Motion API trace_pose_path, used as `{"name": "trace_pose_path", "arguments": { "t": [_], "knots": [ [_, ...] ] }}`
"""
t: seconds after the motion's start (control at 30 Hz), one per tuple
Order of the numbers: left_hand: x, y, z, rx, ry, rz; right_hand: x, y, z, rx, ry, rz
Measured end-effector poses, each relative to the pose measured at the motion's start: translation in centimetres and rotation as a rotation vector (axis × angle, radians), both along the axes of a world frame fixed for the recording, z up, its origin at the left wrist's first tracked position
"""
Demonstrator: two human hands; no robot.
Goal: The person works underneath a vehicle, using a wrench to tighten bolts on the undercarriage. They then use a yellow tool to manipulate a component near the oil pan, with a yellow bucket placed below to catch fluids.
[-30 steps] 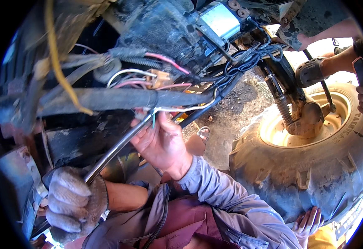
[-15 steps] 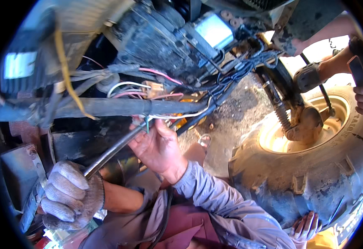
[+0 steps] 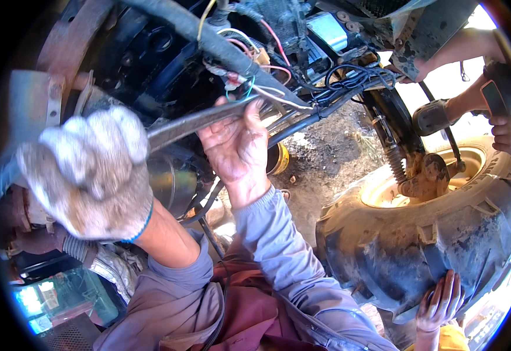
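Observation:
My left hand (image 3: 94, 175), in a dirty white knitted glove, is closed around the lower end of a long grey metal bar (image 3: 179, 127). The bar slants up to the right, toward a dark frame tube (image 3: 220, 50). At its far end is my bare right hand (image 3: 238, 146), palm toward me, thumb up and fingers curled partly behind the bar. Thin green and white wires (image 3: 267, 92) hang by the thumb. A tan connector (image 3: 262, 57) with red and white wires sits just above. The bar's tip is hidden among fingers and wires.
A large muddy tyre (image 3: 413, 245) lies to the right beside a shock absorber (image 3: 391, 143). Another person's hand (image 3: 439, 301) rests on the tyre; other arms reach in at upper right, one hand holding a phone (image 3: 494, 98). A yellow container (image 3: 279, 159) stands on the ground.
My left hand has risen and come closer, swinging the bar to a flatter slant. My right hand has moved up and right with the bar's end. The view has shifted.

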State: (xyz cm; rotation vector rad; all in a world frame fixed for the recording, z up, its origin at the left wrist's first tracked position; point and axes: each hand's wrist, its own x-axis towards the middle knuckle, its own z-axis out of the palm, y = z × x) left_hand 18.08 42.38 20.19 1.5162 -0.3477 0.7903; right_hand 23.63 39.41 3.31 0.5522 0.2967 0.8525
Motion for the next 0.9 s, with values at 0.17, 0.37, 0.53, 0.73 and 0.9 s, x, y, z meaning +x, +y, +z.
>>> {"name": "trace_pose_path", "arguments": {
  "t": [0.17,0.37,0.53,0.73,0.9],
  "knots": [
    [-1.9,-0.6,-1.4,0.236,0.029,-0.082,-0.5,-0.7,-1.5,0.016,-0.1,-0.073],
    [-3.4,-1.6,-2.5,0.34,-0.069,0.716,-0.1,-0.2,1.1,-0.085,0.007,-0.08],
    [-5.5,-7.9,-2.3,0.313,0.165,0.106,-2.5,-3.3,-1.6,0.054,0.003,0.104],
    [-8.4,-9.3,-7.5,0.064,0.02,0.146,-5.2,-8.9,-4.5,-0.17,0.0,0.09],
    [-13.3,-10.4,-13.1,-0.313,0.096,0.274,-5.9,-12.1,-10.1,-0.571,-0.224,0.085]
  ]
}}
